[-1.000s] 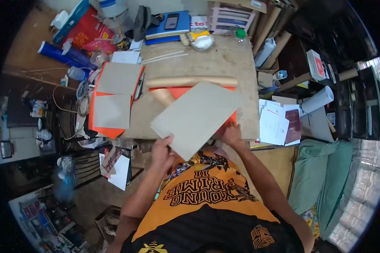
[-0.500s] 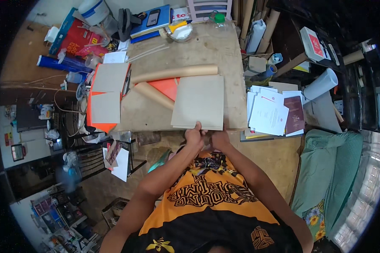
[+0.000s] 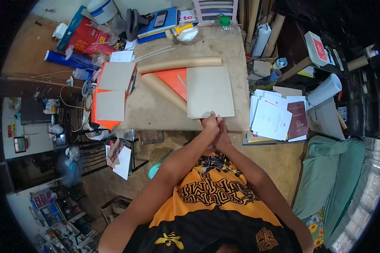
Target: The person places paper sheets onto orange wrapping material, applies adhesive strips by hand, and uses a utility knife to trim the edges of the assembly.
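Grey boards (image 3: pixel 210 90) are located at the right of the table (image 3: pixel 156 116), by the near edge; more than one layer is shown at their near side. The near edge is clamped by the left hand (image 3: pixel 209 123), with the thumb laid on top; the other fingers are mostly hidden. The right hand (image 3: pixel 222 139) is held just beside the left, slightly nearer and to the right, below the table edge. Its fingers are partly concealed, so whether anything is gripped by it cannot be told.

The far edge of the boards is bordered by a long brown roll (image 3: pixel 179 62), laid left to right. A second brown roll (image 3: pixel 164 90) is set at a slant, its near end meeting the left edge of the boards. Between the two rolls an orange sheet (image 3: pixel 166 78) is exposed, on which a small grey strip (image 3: pixel 181 81) is placed.

At the left of the table, two grey panels (image 3: pixel 116 76) are laid on orange backing (image 3: pixel 107 124), one farther than the other. Two pale sticks (image 3: pixel 154 53) are placed beyond the long roll. At the far side are noted a bowl (image 3: pixel 185 36) with white contents, a yellow-handled brush (image 3: pixel 183 28), a phone (image 3: pixel 160 19) resting on blue books (image 3: pixel 169 26), and a green-capped bottle (image 3: pixel 225 26). Loose papers (image 3: pixel 272 118) are stacked right of the table, next to a maroon booklet (image 3: pixel 297 120).
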`<state>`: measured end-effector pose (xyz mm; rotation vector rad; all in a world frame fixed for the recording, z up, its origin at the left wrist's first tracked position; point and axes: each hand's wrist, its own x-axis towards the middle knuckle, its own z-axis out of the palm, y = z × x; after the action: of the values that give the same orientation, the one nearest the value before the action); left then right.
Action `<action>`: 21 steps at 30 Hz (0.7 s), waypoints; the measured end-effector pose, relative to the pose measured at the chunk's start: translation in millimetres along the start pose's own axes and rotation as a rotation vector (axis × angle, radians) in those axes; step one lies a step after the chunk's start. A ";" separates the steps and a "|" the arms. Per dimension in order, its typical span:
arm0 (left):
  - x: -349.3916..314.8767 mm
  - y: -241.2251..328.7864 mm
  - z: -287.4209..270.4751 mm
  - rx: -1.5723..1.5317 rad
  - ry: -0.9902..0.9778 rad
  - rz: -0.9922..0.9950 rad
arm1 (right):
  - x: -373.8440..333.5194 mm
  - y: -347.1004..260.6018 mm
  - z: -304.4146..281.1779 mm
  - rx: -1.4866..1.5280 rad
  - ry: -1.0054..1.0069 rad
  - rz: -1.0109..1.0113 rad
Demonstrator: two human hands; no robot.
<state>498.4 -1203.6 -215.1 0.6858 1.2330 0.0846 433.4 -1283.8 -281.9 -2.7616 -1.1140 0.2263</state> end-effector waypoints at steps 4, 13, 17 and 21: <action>31.0 3.4 -11.2 -0.020 -0.067 -0.088 | -0.3 0.3 -66.9 0.183 -0.396 -0.074; 33.5 45.9 -22.9 0.216 -0.369 -0.348 | 32.8 -24.8 -22.3 0.331 -0.264 -0.080; 38.0 64.1 -29.5 0.640 -0.553 -0.363 | 34.7 -38.1 -51.7 0.252 -0.375 -0.133; 31.7 103.5 -29.9 1.594 -0.555 1.218 | 32.4 -43.5 -66.2 0.180 -0.239 -0.013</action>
<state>514.0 -1094.8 -192.2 2.5558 -0.0584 -0.1155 440.1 -1236.0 -211.2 -2.6171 -1.1019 0.6361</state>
